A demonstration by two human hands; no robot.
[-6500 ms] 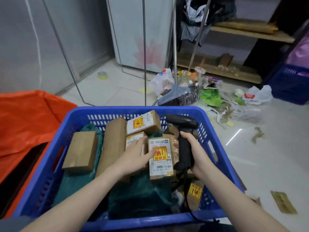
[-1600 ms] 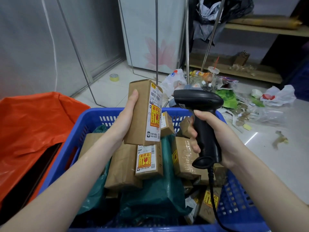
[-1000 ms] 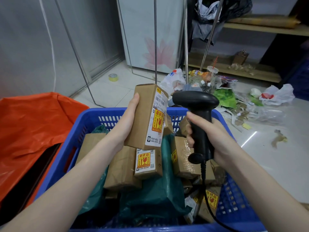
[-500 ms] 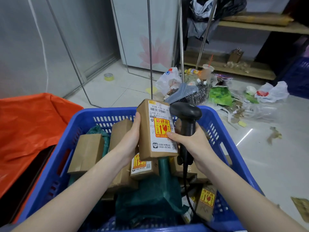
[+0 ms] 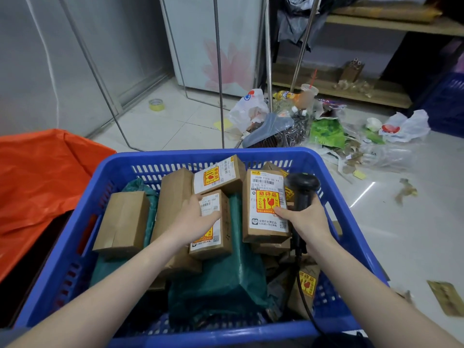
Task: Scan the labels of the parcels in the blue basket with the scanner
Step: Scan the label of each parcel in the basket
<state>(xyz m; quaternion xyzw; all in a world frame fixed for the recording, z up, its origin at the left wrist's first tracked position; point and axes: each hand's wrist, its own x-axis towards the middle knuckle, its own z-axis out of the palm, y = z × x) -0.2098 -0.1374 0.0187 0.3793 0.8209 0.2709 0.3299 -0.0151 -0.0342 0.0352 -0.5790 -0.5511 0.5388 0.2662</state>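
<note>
The blue basket [image 5: 208,154] in front of me holds several brown cardboard parcels and dark green mailer bags [image 5: 226,275]. My left hand [image 5: 193,219] grips a small labelled parcel [image 5: 222,234] in the middle of the basket, thumb across its label. My right hand [image 5: 310,219] is closed on the black scanner [image 5: 302,183], whose head points up and whose cable runs down toward me. The fingertips of that hand touch a larger parcel [image 5: 266,194] lying label-up at the basket's right. Another labelled parcel [image 5: 218,175] lies behind.
An orange plastic sheet [image 5: 37,172] lies left of the basket. Rubbish and plastic bags [image 5: 301,126] litter the tiled floor beyond it. Metal rack legs [image 5: 221,71] stand behind, with a tape roll [image 5: 156,104] on the floor. A plain box [image 5: 123,219] sits at the basket's left.
The larger parcel, held up by my left hand before the scanner, now lies in the basket's right side. My left hand let it go and moved onto the small parcel; the scanner came down.
</note>
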